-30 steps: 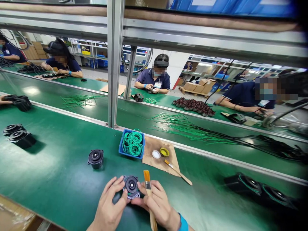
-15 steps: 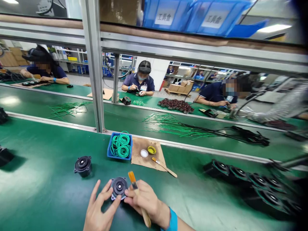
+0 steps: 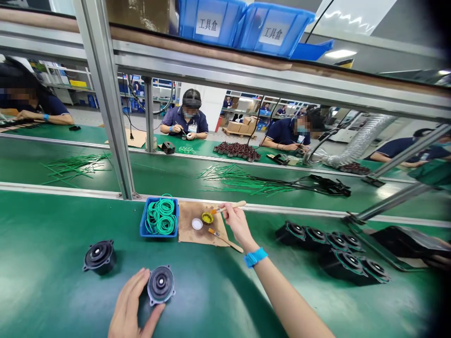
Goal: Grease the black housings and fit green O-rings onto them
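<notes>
My left hand (image 3: 132,305) grips a round black motor-like housing (image 3: 161,284) with small lugs on its rim, thumb and fingers on its left and near sides. Its round face is turned up toward me. My right hand (image 3: 237,223) is stretched forward and holds a wooden-handled brush (image 3: 230,207), bristles pointing left just above a small yellow cup (image 3: 207,218). The cup sits on a stained cardboard sheet (image 3: 186,220). Beside it lie a white round lid (image 3: 197,224) and a second brush (image 3: 225,240). A similar black housing (image 3: 99,257) stands to the left.
A blue bin (image 3: 159,233) of green rings adjoins the cardboard. Several black housings with green rings (image 3: 338,249) stand at right. A metal post (image 3: 105,98) and rail (image 3: 218,70) cross ahead, with blue boxes (image 3: 275,30) above. Co-workers (image 3: 185,119) sit beyond the green cables (image 3: 239,180).
My right hand has left the housing and carried the brush forward to the yellow cup. My left hand stays at the housing. The view has shifted to the right.
</notes>
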Motion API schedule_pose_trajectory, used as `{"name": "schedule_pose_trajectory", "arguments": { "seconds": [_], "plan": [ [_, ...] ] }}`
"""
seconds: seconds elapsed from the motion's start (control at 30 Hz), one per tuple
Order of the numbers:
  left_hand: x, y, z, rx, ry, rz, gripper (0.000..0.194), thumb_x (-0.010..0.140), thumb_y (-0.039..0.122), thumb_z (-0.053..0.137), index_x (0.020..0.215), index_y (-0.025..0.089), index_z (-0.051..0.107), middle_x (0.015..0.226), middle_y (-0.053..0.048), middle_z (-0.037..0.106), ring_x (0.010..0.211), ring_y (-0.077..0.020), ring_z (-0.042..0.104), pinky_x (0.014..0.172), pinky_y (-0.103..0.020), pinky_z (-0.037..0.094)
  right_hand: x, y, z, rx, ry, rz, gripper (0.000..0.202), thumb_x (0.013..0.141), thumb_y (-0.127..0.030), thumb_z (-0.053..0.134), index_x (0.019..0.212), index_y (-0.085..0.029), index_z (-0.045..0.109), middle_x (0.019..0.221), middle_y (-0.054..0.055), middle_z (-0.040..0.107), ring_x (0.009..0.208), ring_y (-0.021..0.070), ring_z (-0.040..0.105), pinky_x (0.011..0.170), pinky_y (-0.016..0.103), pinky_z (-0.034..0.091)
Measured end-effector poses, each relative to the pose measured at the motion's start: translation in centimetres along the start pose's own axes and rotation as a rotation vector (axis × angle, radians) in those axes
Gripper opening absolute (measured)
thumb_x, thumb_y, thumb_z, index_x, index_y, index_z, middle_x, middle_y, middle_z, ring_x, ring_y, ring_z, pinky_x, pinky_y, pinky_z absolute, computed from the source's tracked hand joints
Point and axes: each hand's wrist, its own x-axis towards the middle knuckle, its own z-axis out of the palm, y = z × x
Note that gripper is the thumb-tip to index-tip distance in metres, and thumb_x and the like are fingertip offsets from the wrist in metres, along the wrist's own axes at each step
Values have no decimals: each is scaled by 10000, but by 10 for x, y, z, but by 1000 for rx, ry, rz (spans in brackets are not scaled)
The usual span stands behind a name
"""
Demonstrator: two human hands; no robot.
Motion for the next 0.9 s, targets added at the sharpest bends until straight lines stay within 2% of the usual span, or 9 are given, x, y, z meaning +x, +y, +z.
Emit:
{"name": "schedule_pose_trajectory", "arguments": {
  "seconds": [0.1, 0.27, 0.43, 0.57, 0.7, 0.8, 0.9],
  "plan": [
    [0, 0, 0, -1, 4, 4, 527, 884, 376, 651, 1355, 190, 504, 1247, -124, 670, 1086, -268, 688, 871, -358, 606, 1, 12, 5, -25, -5, 26, 574, 869, -697, 506, 772, -151, 654, 490, -50, 464, 417, 105, 392, 426, 244, 298],
    [0, 0, 0, 6, -10, 26, 517, 883, 364, 657, 1339, 166, 514, 1237, -135, 665, 1105, -264, 674, 887, -349, 596, 3, 23, 7, -78, -26, 46, 446, 958, -558, 528, 797, -151, 612, 581, -65, 519, 444, 81, 452, 474, 222, 395],
    [3, 3, -2, 3, -8, 16, 498, 887, 370, 651, 1332, 188, 519, 1243, -126, 661, 1102, -261, 673, 895, -351, 593, 6, 28, 6, -141, -46, 34, 438, 969, -544, 524, 804, -148, 615, 601, -59, 532, 476, 90, 487, 511, 235, 430],
    [5, 4, -4, 15, -14, 40, 473, 898, 346, 637, 1325, 178, 521, 1220, -135, 667, 1093, -258, 676, 894, -347, 593, 8, 27, 5, -198, -71, 8, 501, 941, -607, 501, 783, -153, 644, 533, -66, 485, 464, 105, 458, 512, 245, 385],
    [4, 5, -4, 25, -16, 44, 459, 899, 332, 636, 1308, 151, 531, 1218, -147, 656, 1100, -257, 668, 897, -341, 592, 6, 21, 5, -242, -104, -42, 586, 867, -684, 475, 757, -155, 702, 500, -26, 511, 499, 150, 486, 523, 267, 353],
    [3, 6, -3, 25, -21, 31, 462, 897, 338, 642, 1303, 149, 531, 1228, -152, 646, 1106, -261, 662, 894, -348, 595, 1, 13, 5, -275, -158, -79, 523, 841, -636, 520, 721, -168, 720, 518, 8, 579, 553, 193, 549, 554, 281, 381],
    [3, 6, -2, 20, -27, 13, 456, 905, 345, 629, 1311, 164, 526, 1230, -147, 644, 1108, -257, 660, 889, -347, 598, -5, 5, 5, -290, -237, -124, 386, 842, -515, 563, 735, -192, 743, 683, 44, 706, 688, 238, 633, 662, 312, 446]
  ]
}}
